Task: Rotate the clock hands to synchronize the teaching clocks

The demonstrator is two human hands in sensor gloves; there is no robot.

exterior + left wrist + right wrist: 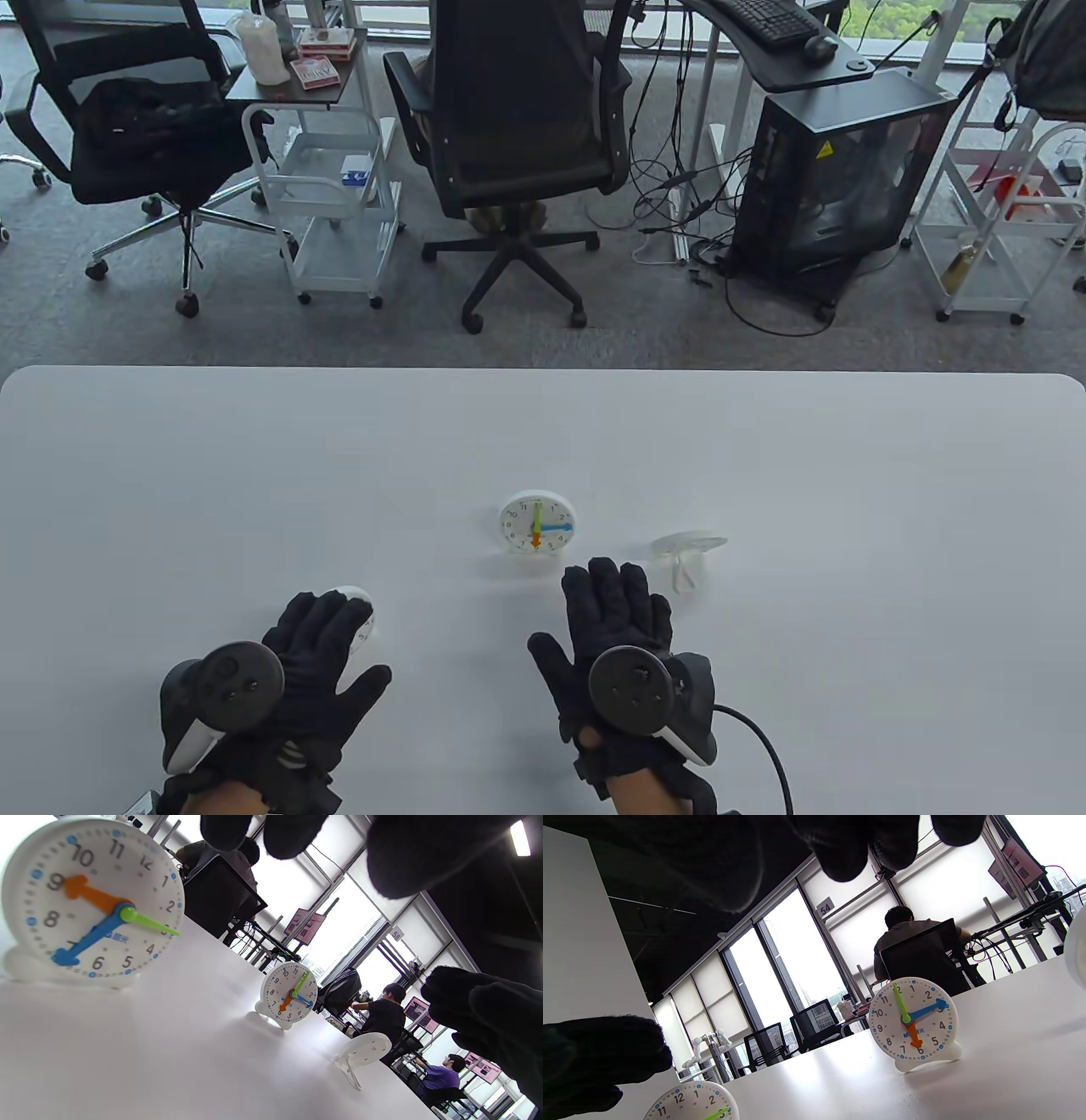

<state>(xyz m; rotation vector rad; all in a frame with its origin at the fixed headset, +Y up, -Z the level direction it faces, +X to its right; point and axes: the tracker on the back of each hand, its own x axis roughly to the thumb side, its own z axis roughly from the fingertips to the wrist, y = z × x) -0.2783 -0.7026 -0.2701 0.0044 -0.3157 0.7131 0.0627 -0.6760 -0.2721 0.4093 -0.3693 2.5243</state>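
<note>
Three white teaching clocks stand on the white table point(254, 475). The middle clock point(536, 528) has its green hand at 12, blue at 3 and orange at 6; it also shows in the right wrist view point(914, 1022). The left clock point(363, 613) stands just beyond my left hand's fingertips. In the left wrist view point(93, 899) its orange hand points near 9, blue near 7 and green near 3. A third clock point(689, 548) faces away. My left hand point(327, 645) is open, fingers spread. My right hand point(612, 611) is open and flat, short of the middle clock, touching nothing.
Beyond the table's far edge stand office chairs point(517, 144), a white cart point(327, 195) and a black computer case point(827, 178) with loose cables. A cable point(764, 747) trails from my right wrist tracker.
</note>
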